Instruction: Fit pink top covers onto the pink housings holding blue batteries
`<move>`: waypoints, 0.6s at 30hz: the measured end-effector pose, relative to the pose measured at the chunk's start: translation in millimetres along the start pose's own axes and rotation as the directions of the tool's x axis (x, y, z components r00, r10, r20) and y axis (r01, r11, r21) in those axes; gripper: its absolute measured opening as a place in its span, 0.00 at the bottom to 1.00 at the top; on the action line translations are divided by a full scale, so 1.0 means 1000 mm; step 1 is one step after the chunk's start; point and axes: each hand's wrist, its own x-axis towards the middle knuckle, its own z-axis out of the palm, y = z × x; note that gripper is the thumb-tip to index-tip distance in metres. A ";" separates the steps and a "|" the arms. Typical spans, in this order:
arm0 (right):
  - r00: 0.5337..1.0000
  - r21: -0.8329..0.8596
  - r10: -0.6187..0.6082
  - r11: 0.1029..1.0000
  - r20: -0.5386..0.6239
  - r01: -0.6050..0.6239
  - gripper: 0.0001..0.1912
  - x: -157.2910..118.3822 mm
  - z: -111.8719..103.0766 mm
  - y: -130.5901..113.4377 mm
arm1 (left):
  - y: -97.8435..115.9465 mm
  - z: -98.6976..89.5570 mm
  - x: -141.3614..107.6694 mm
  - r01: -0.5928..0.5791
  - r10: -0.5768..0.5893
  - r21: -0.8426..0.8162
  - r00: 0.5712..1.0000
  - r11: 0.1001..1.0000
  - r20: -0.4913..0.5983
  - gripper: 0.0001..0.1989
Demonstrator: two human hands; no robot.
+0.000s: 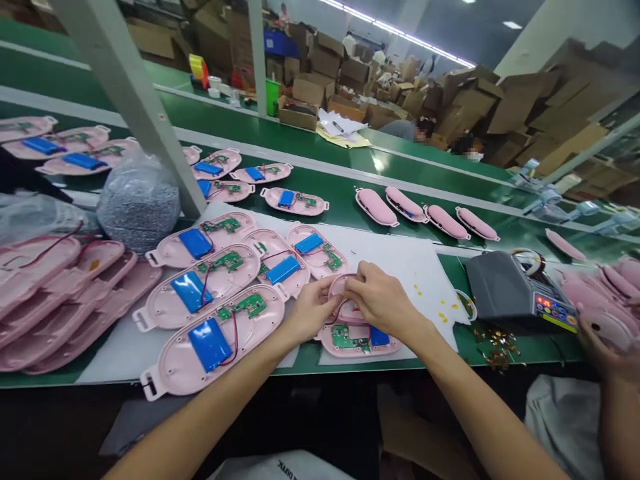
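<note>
My left hand is closed on the left edge of a small tilted pink plastic shell. At its right side, the fingers of my right hand pinch the same piece; the fingertips partly cover it. Below both hands lies an open pink housing with a green circuit board and a blue battery. A dark red wire runs between the held shell and this housing. To the left of my hands, several open pink housings hold blue batteries and green boards.
Pink shells are stacked at left, beside a wrapped grey bundle. A grey tape dispenser stands at right near amber scraps. A co-worker's hand holds a pink shell. More housings line the green conveyor behind a metal post.
</note>
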 end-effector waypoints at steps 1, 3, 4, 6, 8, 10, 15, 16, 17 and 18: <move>1.000 -0.026 -0.002 1.000 0.000 0.002 0.10 0.000 0.001 -0.001 | -0.002 0.000 0.000 -0.012 0.012 -0.002 1.000 1.000 0.001 0.21; 1.000 -0.065 0.014 0.998 -0.005 -0.014 0.09 0.001 0.000 -0.002 | -0.005 0.000 -0.001 -0.027 0.027 -0.005 1.000 1.000 -0.003 0.20; 0.999 -0.080 0.046 0.996 -0.011 -0.046 0.08 0.002 -0.002 -0.002 | -0.006 0.000 -0.002 -0.031 0.031 -0.005 1.000 1.000 -0.006 0.20; 0.982 -0.084 0.182 0.979 -0.055 -0.186 0.10 0.004 -0.007 0.002 | -0.008 0.000 -0.004 -0.038 0.038 0.006 0.999 0.999 -0.015 0.20; 0.951 -0.004 0.300 0.954 -0.082 -0.301 0.16 0.006 -0.011 0.009 | -0.009 0.001 -0.007 -0.050 0.051 0.053 0.998 0.997 -0.026 0.20; 0.950 0.150 0.311 0.940 -0.015 -0.305 0.15 0.006 -0.013 0.016 | -0.006 0.001 -0.009 -0.086 0.094 0.142 0.994 0.986 -0.051 0.20; 0.971 0.326 0.225 0.915 0.080 -0.238 0.10 -0.015 -0.018 0.009 | 0.006 0.004 -0.015 -0.257 0.260 0.411 0.964 0.875 0.050 0.14; 0.975 0.332 0.211 0.917 0.070 -0.222 0.10 -0.024 -0.021 0.004 | 0.007 0.004 -0.018 -0.283 0.264 0.442 0.959 0.851 0.107 0.13; 0.980 0.347 0.183 0.917 0.074 -0.197 0.09 -0.035 -0.024 -0.001 | 0.008 0.005 -0.022 -0.317 0.265 0.468 0.948 0.825 0.175 0.15; 0.985 0.364 0.147 0.916 0.088 -0.169 0.08 -0.046 -0.025 -0.006 | 0.008 0.004 -0.027 -0.357 0.264 0.496 0.932 0.792 0.250 0.17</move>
